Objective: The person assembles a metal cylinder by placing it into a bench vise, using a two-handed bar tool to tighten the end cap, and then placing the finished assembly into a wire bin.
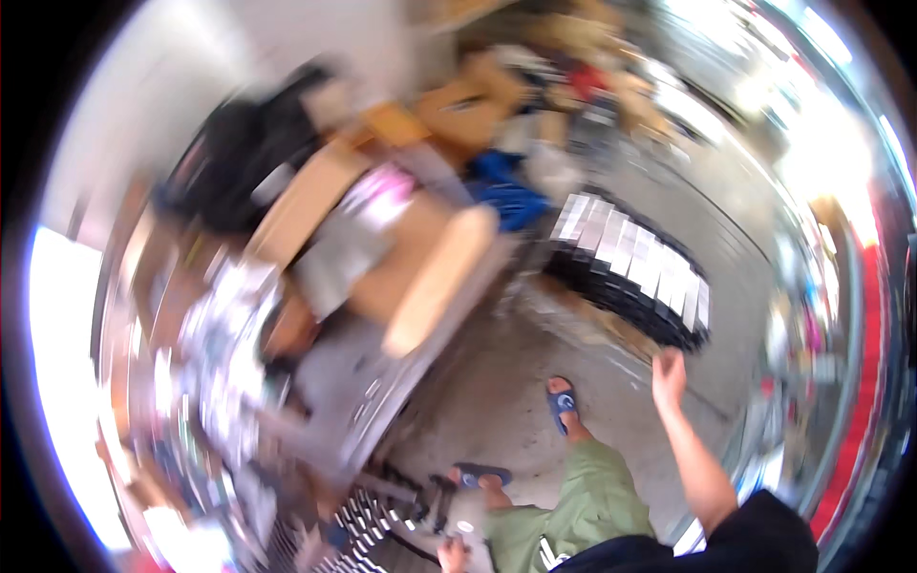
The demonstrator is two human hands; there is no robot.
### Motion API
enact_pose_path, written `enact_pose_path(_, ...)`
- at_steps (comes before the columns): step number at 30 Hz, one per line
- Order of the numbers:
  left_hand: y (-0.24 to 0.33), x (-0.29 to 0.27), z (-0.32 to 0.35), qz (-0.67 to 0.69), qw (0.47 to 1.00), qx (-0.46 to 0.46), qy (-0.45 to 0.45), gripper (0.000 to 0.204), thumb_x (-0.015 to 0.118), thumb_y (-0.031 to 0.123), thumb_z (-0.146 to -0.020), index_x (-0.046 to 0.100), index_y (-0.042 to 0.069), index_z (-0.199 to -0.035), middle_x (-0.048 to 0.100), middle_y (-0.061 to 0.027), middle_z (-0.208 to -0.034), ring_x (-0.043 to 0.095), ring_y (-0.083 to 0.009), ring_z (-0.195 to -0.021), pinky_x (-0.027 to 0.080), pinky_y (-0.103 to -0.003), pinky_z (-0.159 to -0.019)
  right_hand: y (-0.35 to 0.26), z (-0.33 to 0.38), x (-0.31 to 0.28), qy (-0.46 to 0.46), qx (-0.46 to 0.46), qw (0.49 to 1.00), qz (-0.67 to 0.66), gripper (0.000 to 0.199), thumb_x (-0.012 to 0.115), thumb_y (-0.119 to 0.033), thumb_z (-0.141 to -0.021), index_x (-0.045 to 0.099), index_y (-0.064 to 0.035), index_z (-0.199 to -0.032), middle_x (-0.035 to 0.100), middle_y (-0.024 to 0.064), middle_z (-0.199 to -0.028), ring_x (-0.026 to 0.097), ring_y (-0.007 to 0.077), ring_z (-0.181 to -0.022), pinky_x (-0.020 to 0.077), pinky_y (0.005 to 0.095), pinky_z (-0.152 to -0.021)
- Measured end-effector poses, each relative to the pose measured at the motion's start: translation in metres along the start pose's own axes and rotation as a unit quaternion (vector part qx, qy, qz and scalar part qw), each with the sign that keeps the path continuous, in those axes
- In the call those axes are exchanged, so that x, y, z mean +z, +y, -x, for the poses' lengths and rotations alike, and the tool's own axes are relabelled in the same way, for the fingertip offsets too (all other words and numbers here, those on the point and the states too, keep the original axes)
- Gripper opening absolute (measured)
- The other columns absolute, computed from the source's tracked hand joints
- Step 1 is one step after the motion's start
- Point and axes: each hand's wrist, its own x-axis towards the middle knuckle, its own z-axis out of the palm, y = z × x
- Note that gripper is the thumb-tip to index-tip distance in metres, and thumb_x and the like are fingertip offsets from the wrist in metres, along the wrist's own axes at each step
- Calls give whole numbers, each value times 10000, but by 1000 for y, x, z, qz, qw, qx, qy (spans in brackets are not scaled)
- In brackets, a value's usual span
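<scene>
My right hand (670, 374) is stretched forward on the right, its fingers curled in. No object shows in it. It is nearest to the close end of a long stack of black and white pieces (630, 263), and I cannot tell whether it touches the stack. Low at the bottom edge is my left hand (453, 555), partly cut off and blurred. Its fingers are too smeared to read. Beside it lies a striped black-and-white bundle (358, 525).
A table (349, 411) on the left carries an open cardboard box (420, 258) with jutting flaps. Several brown boxes (473, 105), a blue bag (511, 191) and black bags (244, 153) crowd the back. Blurred shelves (802, 325) line the right side. My sandalled feet are on the grey floor (478, 382).
</scene>
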Motion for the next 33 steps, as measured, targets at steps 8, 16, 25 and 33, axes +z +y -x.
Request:
enact_pose_path(8, -99, 5, -126, -61, 967, -148, 199, 635, 710, 488, -816, 612, -10, -1197, 643, -301, -1194, 606, -441, -1163, 487, -490, -1008, -258, 320, 109, -477, -395, 784, 43, 473, 694, -134, -912, 513, -36, -1338, 580, 104, -1253, 557, 199, -1101, 455, 326, -941)
enact_pose_path(16, -181, -38, -236, 111, 932, -281, 199, 606, 808, 349, -756, 611, 55, -1247, 679, -154, -1182, 654, -322, -1133, 558, -462, -901, -309, 431, 204, -650, -125, 746, 71, 322, 581, -272, -1027, 553, -55, -1263, 606, 31, -968, 559, 114, -825, 471, 293, -733)
enact_pose_path(25, -153, -16, 95, 631, 748, -149, 141, 352, 742, 382, -842, 715, 31, -831, 685, -99, -713, 578, -146, -475, 470, -312, -480, -318, 354, 151, -642, -70, 743, 176, 381, 575, -509, -1000, 591, -129, -970, 344, -76, -602, 320, 66, -476, 267, 248, -444)
enact_pose_path(33, -14, -113, 286, 415, 853, 151, 277, 694, 936, 156, -639, 591, 0, -1220, 679, -51, -1074, 662, -164, -968, 538, -322, -883, -225, 243, 108, -572, -298, 759, 92, 397, 650, -355, -975, 603, -76, -697, 467, -51, -566, 422, 65, -524, 305, 283, -475)
